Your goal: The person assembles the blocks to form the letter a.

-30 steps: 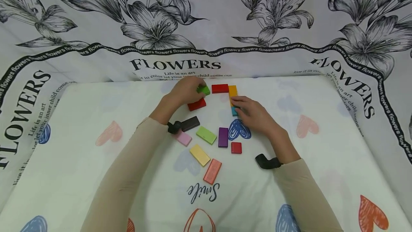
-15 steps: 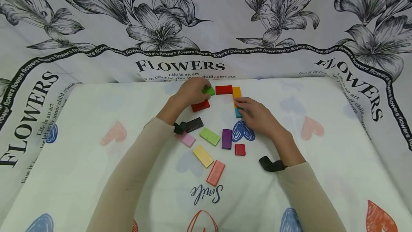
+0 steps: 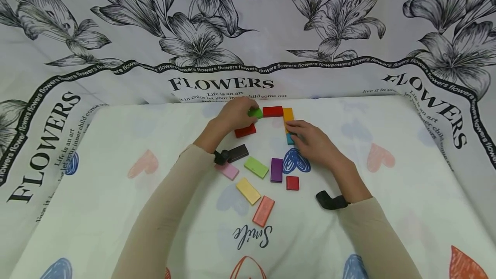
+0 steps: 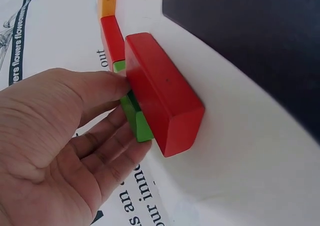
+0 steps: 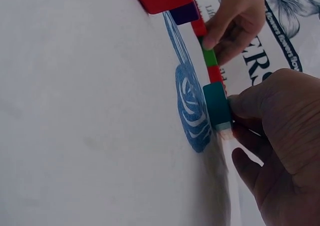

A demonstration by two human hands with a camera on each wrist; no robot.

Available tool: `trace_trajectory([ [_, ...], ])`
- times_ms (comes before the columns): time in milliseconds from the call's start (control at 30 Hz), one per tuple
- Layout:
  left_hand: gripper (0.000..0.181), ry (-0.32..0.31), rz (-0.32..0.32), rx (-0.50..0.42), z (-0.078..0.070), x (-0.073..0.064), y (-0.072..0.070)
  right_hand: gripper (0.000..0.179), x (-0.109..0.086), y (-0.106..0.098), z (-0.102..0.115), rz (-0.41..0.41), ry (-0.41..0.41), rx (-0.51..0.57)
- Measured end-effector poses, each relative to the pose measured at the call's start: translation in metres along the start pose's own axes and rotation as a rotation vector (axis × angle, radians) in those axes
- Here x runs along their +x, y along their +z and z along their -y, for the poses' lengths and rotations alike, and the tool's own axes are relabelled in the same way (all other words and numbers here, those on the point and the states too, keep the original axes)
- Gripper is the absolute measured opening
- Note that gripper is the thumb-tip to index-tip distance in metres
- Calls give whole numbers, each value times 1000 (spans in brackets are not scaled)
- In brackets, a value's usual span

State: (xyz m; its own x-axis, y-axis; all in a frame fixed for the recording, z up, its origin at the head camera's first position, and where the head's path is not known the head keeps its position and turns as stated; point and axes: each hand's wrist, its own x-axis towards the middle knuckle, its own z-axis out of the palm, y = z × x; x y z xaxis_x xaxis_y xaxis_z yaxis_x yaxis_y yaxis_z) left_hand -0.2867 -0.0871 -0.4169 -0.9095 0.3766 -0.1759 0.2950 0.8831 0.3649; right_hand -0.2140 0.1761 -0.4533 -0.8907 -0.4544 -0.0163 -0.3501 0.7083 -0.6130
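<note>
My left hand [image 3: 236, 113] pinches a green block [image 3: 255, 113] between thumb and fingers; its inner end shows best in the left wrist view. The green block's right end meets a red block [image 3: 273, 111], whose other end touches an orange block [image 3: 288, 113]. Just below the left hand lies another red block [image 4: 162, 88], close to the thumb. A teal block [image 5: 217, 104] continues the line below the orange one. My right hand [image 3: 315, 143] rests beside these two, its index finger touching the orange block and its thumb against the teal block.
Nearer the body lie loose blocks: black [image 3: 238, 153], pink [image 3: 227, 170], light green [image 3: 256, 167], purple [image 3: 276, 170], small red [image 3: 292, 183], yellow [image 3: 248, 191] and salmon [image 3: 263, 211]. A white printed cloth [image 3: 403, 223] covers the table.
The green block has shifted slightly right in my left hand, closing the gap to the far red block. The right hand stays at the orange and teal blocks. The head view drifts slightly.
</note>
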Motion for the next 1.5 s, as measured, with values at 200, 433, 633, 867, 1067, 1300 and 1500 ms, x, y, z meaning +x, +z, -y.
trace_trajectory([
  [200,41,11,-8,-5,-4,3,1,46,-1,-2,-3,-13,-10,0],
  [433,41,-4,-3,-21,-4,0,2,47,-1,-1,-2,1,-5,7],
  [633,42,6,-20,-29,-2,-4,4,47,-2,0,0,2,-5,1],
  [867,52,16,-88,13,-2,-25,3,47,-2,1,1,3,-9,-10],
  [1067,50,55,-136,-26,2,-48,3,46,2,0,0,4,6,-59],
  [1300,50,57,-146,-34,9,-62,2,46,7,-5,-2,6,29,-44],
  [1500,48,66,-137,-55,8,-81,7,44,6,-2,-1,37,20,-66],
])
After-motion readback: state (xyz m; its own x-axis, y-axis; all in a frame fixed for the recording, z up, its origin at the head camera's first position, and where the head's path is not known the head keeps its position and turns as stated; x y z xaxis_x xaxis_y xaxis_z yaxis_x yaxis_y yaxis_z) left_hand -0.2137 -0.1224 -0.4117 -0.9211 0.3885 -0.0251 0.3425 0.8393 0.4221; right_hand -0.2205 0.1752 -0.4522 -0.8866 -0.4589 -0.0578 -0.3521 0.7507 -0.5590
